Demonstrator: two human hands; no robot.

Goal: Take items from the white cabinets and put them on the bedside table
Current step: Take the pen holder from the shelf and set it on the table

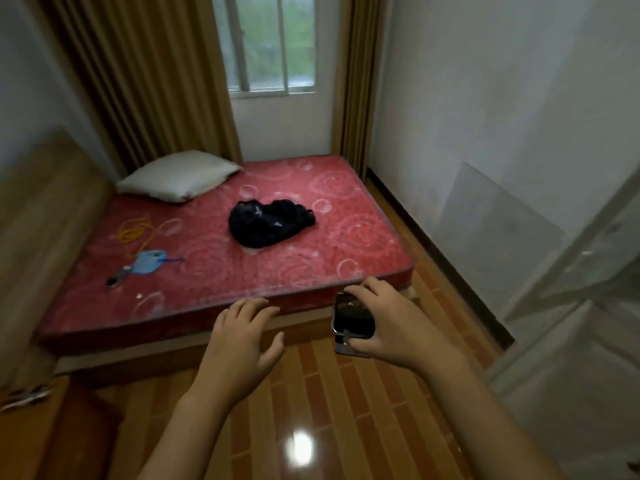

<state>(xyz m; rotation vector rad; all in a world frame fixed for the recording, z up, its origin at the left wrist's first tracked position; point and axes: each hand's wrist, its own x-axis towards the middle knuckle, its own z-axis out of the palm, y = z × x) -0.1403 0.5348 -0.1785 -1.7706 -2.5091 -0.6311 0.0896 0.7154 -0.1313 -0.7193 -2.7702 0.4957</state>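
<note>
Right hand (pixel 391 323) grasping dark phone-like item (pixel 352 318), fingers curled over top, thumb under; held above floor (pixel 311 393) just short of bed (pixel 207 271) foot edge. Left hand (pixel 242 344) released, fingers spread, nothing held. On mattress: black garment (pixel 270 221), pillow (pixel 178 174), orange cord (pixel 135 230).

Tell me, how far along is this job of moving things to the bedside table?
Nothing looks delivered yet; no bedside table can be made out for certain in this view. In hand: the right hand grips a dark phone-like object, while the left hand is open and holds nothing. Left to do: carry it to the table and set it down.
</note>
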